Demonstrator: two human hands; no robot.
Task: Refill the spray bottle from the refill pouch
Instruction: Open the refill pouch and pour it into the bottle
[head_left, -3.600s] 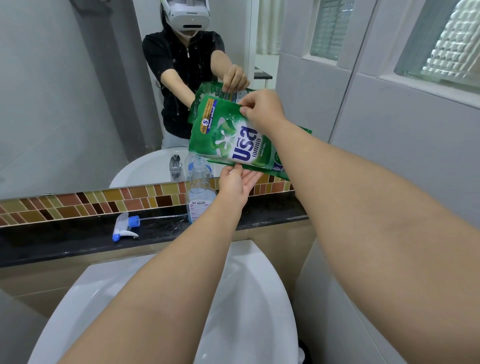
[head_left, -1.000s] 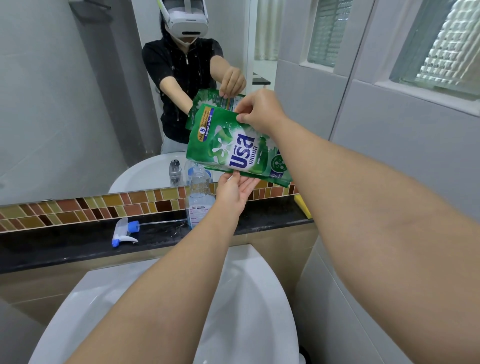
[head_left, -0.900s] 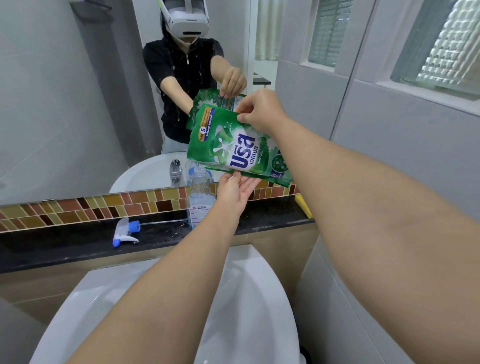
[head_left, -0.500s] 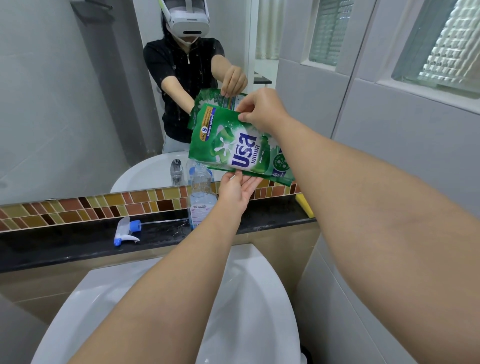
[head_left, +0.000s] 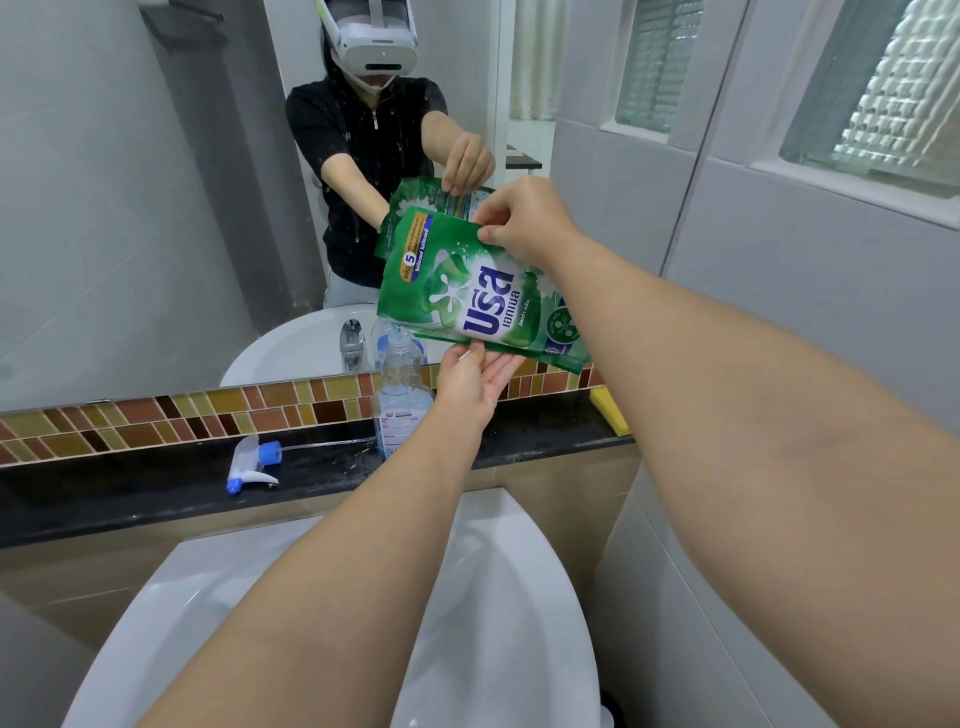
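Observation:
A green refill pouch is tipped sideways above the clear spray bottle, its lower left corner right over the bottle's open neck. My right hand pinches the pouch's upper edge. My left hand supports the pouch's lower edge from beneath with fingers spread. The bottle stands upright on the black ledge and holds some clear liquid. Its white and blue spray head lies on the ledge to the left, its tube pointing toward the bottle.
A white sink basin lies below my arms. A mirror behind the ledge reflects a person and a faucet. A tile strip runs along the ledge. A yellow sponge sits at the ledge's right end. Grey tiled wall on the right.
The pouch has tipped a little further, its lower corner dropping closer to the bottle's neck. Both hands keep their places on it.

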